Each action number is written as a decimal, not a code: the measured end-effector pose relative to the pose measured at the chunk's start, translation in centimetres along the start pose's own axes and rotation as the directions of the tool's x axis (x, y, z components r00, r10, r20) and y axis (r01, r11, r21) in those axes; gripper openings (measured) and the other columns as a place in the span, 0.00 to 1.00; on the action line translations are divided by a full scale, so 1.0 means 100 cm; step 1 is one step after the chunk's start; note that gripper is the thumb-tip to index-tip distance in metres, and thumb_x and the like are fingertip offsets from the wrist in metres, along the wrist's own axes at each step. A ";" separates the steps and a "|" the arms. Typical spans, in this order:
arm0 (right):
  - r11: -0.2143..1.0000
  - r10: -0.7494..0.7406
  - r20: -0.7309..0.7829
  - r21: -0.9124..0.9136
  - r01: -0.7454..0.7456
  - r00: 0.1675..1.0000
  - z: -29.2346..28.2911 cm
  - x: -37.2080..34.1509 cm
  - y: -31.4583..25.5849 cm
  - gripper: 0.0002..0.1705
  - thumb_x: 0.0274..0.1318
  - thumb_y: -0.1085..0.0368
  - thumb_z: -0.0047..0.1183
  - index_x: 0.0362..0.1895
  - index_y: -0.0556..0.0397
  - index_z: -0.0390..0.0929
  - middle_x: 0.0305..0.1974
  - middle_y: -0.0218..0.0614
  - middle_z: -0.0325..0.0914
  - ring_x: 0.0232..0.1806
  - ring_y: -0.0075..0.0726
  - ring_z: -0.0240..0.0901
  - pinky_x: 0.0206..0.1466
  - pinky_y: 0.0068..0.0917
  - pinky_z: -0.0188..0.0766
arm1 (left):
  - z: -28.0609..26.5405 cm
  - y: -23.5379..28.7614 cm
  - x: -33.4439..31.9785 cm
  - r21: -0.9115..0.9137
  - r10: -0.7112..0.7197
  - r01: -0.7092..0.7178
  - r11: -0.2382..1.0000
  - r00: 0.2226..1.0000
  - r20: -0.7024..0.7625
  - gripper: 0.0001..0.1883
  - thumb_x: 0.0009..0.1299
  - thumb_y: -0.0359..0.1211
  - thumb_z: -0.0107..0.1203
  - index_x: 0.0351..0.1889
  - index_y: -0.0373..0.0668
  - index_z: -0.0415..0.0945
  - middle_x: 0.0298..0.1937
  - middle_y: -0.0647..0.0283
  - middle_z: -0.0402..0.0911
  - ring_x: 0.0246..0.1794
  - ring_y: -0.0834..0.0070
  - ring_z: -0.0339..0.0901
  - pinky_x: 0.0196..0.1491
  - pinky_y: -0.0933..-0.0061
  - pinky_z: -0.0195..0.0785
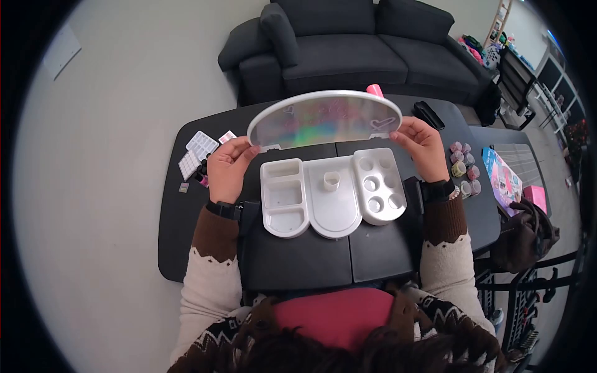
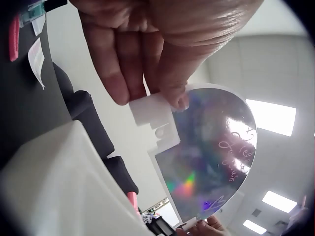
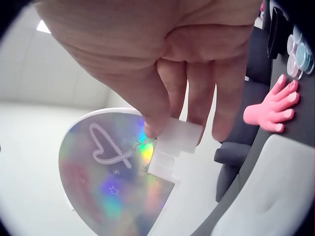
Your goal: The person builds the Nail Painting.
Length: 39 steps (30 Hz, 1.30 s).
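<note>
Both hands hold up an arched white-rimmed panel (image 1: 323, 124) with a shiny rainbow face, hearts and pink lettering. My left hand (image 1: 227, 165) pinches its lower left corner; in the left wrist view, thumb and fingers grip beside a white tab (image 2: 150, 110). My right hand (image 1: 426, 149) pinches the opposite lower corner, with the thumb on the shiny face (image 3: 113, 162) in the right wrist view. Below the panel, on the table, stands a white plastic organizer (image 1: 336, 214). It has three compartments at left, a small raised ring in the middle and several round wells at right.
A pink model hand (image 3: 273, 108) lies behind the panel on the black table (image 1: 298, 267). White compartment trays (image 1: 202, 145) and small bottles are at left. Several small jars (image 1: 459, 169) and a black case (image 1: 429, 115) sit at right. A dark sofa (image 1: 348, 56) stands beyond.
</note>
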State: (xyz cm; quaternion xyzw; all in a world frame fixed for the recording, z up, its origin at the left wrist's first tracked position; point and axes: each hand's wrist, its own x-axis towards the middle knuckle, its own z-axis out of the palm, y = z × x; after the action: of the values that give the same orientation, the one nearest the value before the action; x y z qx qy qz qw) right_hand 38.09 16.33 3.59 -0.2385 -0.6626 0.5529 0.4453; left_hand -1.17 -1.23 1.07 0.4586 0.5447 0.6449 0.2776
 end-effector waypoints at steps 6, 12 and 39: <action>0.990 0.057 0.030 -0.129 -0.053 0.998 -0.009 0.000 0.017 0.13 0.72 0.77 0.63 0.58 0.62 0.85 0.52 0.34 0.91 0.55 0.25 0.86 0.64 0.26 0.82 | -0.004 -0.005 0.000 0.100 -0.107 0.094 0.991 0.985 0.136 0.12 0.79 0.21 0.65 0.58 0.31 0.86 0.53 0.58 0.93 0.52 0.78 0.89 0.60 0.77 0.80; 0.963 0.154 0.139 -0.243 -0.117 0.978 -0.014 -0.001 0.026 0.11 0.75 0.74 0.63 0.57 0.61 0.85 0.50 0.28 0.89 0.54 0.21 0.84 0.62 0.24 0.80 | -0.012 -0.019 0.004 0.105 -0.125 0.101 0.989 0.960 0.252 0.11 0.80 0.21 0.64 0.58 0.32 0.84 0.53 0.60 0.92 0.54 0.77 0.88 0.62 0.74 0.79; 0.308 0.047 -0.177 -0.934 -0.183 0.983 -0.062 0.024 0.025 0.14 0.55 0.64 0.72 0.48 0.46 0.96 0.48 0.43 0.93 0.60 0.50 0.84 0.79 0.52 0.67 | -0.003 0.007 -0.010 0.027 -0.029 0.022 0.999 0.951 0.308 0.11 0.78 0.24 0.69 0.55 0.32 0.88 0.48 0.61 0.93 0.49 0.81 0.88 0.57 0.76 0.80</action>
State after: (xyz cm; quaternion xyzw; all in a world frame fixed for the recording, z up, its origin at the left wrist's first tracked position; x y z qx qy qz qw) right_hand 41.75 22.16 2.00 -0.5316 -0.8145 0.0769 0.2192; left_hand -0.94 -2.43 1.41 0.5496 0.5080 0.5556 0.3622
